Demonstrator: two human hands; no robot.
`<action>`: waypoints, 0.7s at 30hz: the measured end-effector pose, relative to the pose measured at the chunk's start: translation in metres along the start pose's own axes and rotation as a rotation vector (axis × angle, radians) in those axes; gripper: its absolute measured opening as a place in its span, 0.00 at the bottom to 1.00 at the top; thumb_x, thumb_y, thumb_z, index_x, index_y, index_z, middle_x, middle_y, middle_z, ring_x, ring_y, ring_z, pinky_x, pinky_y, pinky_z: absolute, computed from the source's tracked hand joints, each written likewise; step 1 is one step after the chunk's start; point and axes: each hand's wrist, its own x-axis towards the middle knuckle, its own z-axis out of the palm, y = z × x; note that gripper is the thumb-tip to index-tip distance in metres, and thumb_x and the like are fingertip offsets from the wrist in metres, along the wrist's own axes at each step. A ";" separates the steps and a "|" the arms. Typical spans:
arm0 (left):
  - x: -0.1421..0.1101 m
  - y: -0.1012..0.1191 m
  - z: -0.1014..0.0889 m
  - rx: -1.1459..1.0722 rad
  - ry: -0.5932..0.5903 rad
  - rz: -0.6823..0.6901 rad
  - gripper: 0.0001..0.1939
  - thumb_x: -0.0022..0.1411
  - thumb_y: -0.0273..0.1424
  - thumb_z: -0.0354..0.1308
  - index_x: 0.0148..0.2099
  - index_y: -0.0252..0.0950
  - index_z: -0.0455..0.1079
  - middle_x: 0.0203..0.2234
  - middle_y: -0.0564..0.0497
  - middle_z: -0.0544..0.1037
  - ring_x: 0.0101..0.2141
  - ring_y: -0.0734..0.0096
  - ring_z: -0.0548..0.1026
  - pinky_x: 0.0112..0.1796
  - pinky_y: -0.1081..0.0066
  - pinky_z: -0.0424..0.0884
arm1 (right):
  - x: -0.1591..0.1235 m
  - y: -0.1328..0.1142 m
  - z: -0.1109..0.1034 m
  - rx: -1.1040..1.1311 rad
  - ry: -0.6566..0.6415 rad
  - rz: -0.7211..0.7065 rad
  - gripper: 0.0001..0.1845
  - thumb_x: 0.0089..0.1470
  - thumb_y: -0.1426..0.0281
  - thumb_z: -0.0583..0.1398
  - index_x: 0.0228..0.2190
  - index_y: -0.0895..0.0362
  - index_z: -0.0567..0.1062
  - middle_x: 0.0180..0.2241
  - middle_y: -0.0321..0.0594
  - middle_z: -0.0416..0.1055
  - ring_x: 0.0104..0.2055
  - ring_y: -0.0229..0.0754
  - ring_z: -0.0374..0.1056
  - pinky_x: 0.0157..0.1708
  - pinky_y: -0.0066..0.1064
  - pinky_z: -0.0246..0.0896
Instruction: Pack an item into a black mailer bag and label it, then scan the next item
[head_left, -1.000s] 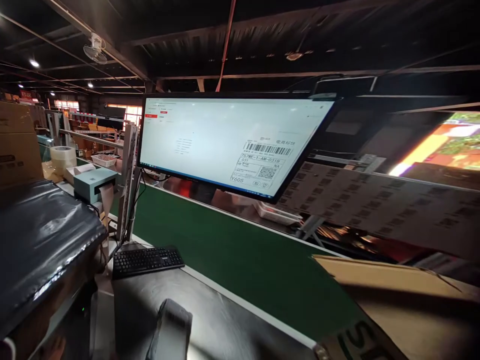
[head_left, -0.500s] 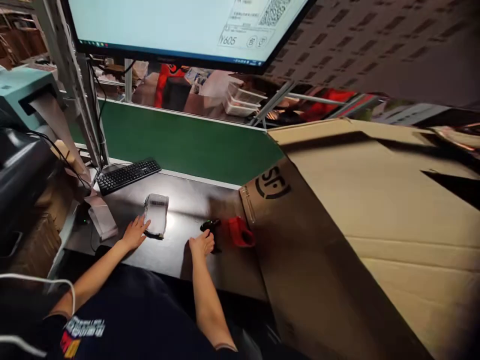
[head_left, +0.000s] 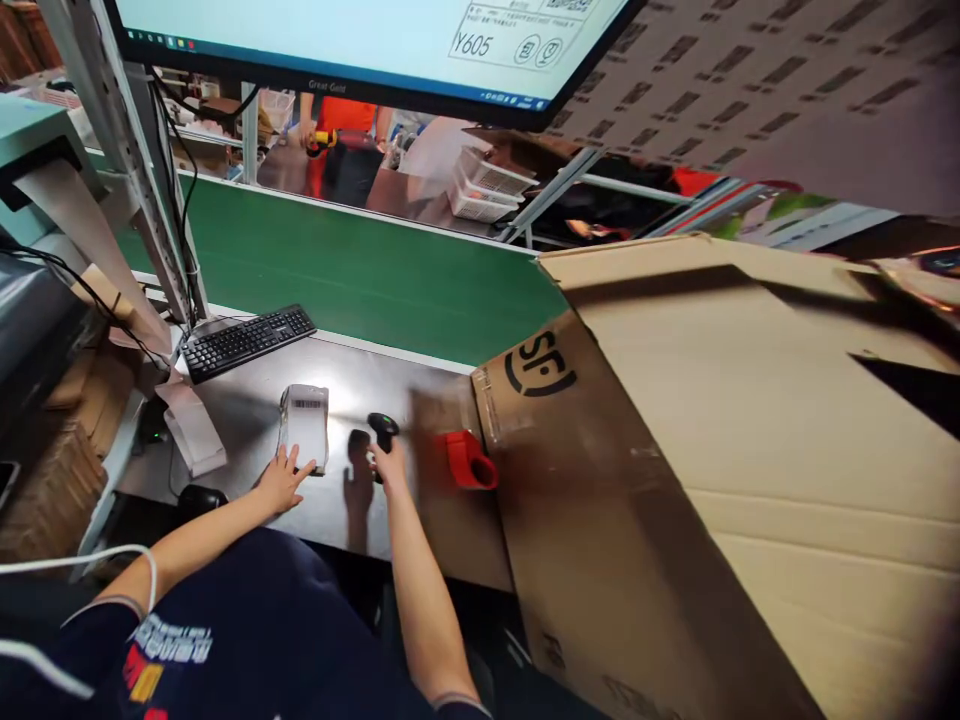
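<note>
On the metal table lies a small flat packet [head_left: 307, 418] with a white label and a barcode near its far end. My left hand [head_left: 283, 482] rests with spread fingers on the near edge of this packet. To the right of it, my right hand [head_left: 390, 466] grips the handle of a black barcode scanner [head_left: 383, 428], raised over the table with its shadow to the left. A red tape dispenser [head_left: 470, 461] sits on cardboard, just right of the scanner.
A large cardboard box [head_left: 600, 520] takes up the right side. A black keyboard [head_left: 249, 342] lies at the back left, near a paper strip [head_left: 193, 428] and a mouse [head_left: 201, 500]. The monitor [head_left: 360, 60] hangs above a green panel [head_left: 360, 260].
My right hand has closed on the scanner and moved it up and left, away from the tape dispenser. My left hand has shifted slightly right, onto the packet's near edge.
</note>
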 end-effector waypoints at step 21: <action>-0.009 -0.005 0.001 -0.369 0.092 0.006 0.50 0.61 0.37 0.69 0.79 0.40 0.50 0.77 0.32 0.50 0.75 0.31 0.50 0.70 0.40 0.53 | -0.057 -0.031 0.026 0.154 -0.137 -0.186 0.31 0.40 0.42 0.64 0.37 0.51 0.66 0.24 0.30 0.62 0.26 0.40 0.63 0.22 0.30 0.61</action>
